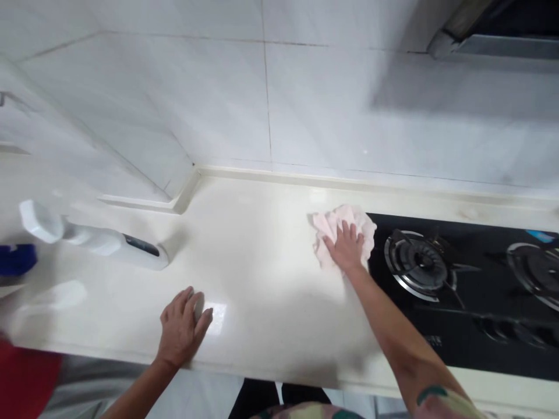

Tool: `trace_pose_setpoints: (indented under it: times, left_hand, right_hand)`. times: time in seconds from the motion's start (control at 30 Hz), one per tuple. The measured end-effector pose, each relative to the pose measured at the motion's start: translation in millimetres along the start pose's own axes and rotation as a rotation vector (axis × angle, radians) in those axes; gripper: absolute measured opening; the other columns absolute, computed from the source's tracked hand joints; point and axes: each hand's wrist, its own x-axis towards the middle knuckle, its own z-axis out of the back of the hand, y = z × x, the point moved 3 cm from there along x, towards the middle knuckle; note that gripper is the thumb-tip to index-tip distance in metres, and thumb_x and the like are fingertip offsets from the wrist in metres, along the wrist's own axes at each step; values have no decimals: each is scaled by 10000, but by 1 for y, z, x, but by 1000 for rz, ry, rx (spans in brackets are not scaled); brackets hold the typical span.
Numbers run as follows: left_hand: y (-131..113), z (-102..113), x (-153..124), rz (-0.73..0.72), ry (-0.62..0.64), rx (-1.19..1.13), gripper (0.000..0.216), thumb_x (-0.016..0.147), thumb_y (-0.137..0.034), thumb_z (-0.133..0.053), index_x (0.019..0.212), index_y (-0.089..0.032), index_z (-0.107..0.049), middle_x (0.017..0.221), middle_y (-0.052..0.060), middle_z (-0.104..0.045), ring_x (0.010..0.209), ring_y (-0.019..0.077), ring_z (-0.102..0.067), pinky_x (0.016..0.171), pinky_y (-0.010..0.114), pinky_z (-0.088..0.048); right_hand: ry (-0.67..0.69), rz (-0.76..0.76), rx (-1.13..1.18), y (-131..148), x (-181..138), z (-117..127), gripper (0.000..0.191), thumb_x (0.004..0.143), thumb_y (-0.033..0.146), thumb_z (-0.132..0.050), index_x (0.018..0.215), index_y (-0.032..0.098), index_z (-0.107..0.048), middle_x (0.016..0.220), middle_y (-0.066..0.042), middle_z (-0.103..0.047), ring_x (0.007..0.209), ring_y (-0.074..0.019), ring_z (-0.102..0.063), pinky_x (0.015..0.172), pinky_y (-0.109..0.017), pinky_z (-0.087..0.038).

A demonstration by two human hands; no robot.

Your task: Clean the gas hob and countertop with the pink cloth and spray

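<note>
My right hand point(348, 247) lies flat with fingers spread on a crumpled pale pink cloth point(326, 226), pressing it to the white countertop point(262, 256). The cloth touches the left edge of the black gas hob point(480, 291). Near the counter's front edge, my left hand point(181, 326) rests with its fingers slightly bent and the thumb apart. A greyish patch shows between that thumb and the index finger; I cannot tell whether it is an object or a shadow.
A white handheld appliance point(113, 241) lies on the counter at the left, with a blue item point(17, 259) beyond it. A wall corner point(174, 203) juts into the counter. A range hood point(502, 35) overhangs the right. Someone's red clothing point(26, 372) shows at the lower left.
</note>
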Motion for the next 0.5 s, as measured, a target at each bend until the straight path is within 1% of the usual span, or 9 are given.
trace_pose_setpoints:
  times: [0.1, 0.2, 0.23, 0.27, 0.3, 0.33, 0.37, 0.43, 0.5]
  left_hand:
    - [0, 0, 1, 8, 13, -12, 464, 1007, -500, -481, 1339, -198, -598, 1502, 211, -553, 1443, 388, -466, 1153, 582, -361]
    - [-1, -1, 2, 1, 26, -5, 486, 1013, -500, -466, 1340, -169, -603, 1502, 233, -543, 1452, 394, -450, 1158, 586, -352]
    - [-1, -1, 2, 0, 34, -2, 493, 1014, -503, -464, 1341, -162, -605, 1507, 239, -537, 1457, 397, -442, 1160, 588, -349]
    - [-1, -1, 2, 2, 44, -2, 497, 1013, -505, -466, 1343, -160, -606, 1512, 240, -531, 1463, 398, -433, 1162, 590, -346]
    - [-2, -2, 3, 6, 53, -5, 499, 1010, -507, -473, 1346, -163, -608, 1517, 237, -528, 1468, 397, -426, 1164, 593, -344]
    - [-2, -2, 3, 10, 58, -11, 498, 1007, -509, -482, 1350, -171, -610, 1521, 232, -526, 1470, 397, -422, 1164, 599, -341]
    - [-3, -1, 3, 13, 59, -18, 493, 1004, -508, -490, 1355, -183, -611, 1523, 225, -527, 1469, 398, -421, 1162, 609, -340]
    - [-5, -1, 4, 10, 46, -35, 484, 1005, -503, -500, 1358, -192, -616, 1521, 221, -530, 1457, 402, -428, 1153, 628, -345]
    - [-6, 0, 4, -2, 22, -56, 478, 1010, -496, -502, 1350, -183, -625, 1513, 233, -534, 1441, 413, -440, 1139, 643, -358]
  right_hand:
    - [-113, -15, -37, 3, -103, -29, 739, 1070, 585, -293, 1648, 137, -399, 1770, -141, -208, 1631, -410, -97, 1272, -638, -143]
    - [-139, -18, -71, 0, -208, -59, 721, 1022, 555, -384, 1604, 140, -479, 1765, -135, -232, 1636, -404, -79, 1276, -633, -142]
    - [-136, -31, -75, -2, -235, -66, 728, 998, 554, -421, 1590, 136, -499, 1759, -141, -247, 1637, -404, -78, 1277, -635, -137]
    - [-126, -47, -75, -2, -255, -70, 731, 977, 545, -453, 1581, 137, -511, 1755, -144, -259, 1637, -405, -79, 1277, -642, -131]
    - [-113, -73, -71, 0, -266, -72, 729, 960, 528, -478, 1575, 139, -517, 1751, -147, -267, 1636, -410, -80, 1274, -656, -128]
    - [-96, -105, -62, 3, -269, -71, 723, 951, 506, -492, 1577, 144, -516, 1749, -152, -270, 1633, -422, -82, 1264, -677, -130]
    - [-76, -139, -43, 8, -263, -66, 718, 950, 485, -496, 1586, 152, -503, 1750, -158, -265, 1628, -438, -85, 1249, -703, -137]
    - [-27, -201, 25, 27, -231, -52, 717, 975, 473, -473, 1621, 164, -451, 1757, -173, -231, 1618, -476, -83, 1213, -753, -155]
    - [28, -220, 119, 58, -187, -34, 736, 1018, 522, -413, 1660, 163, -379, 1767, -187, -179, 1612, -500, -68, 1195, -785, -143]
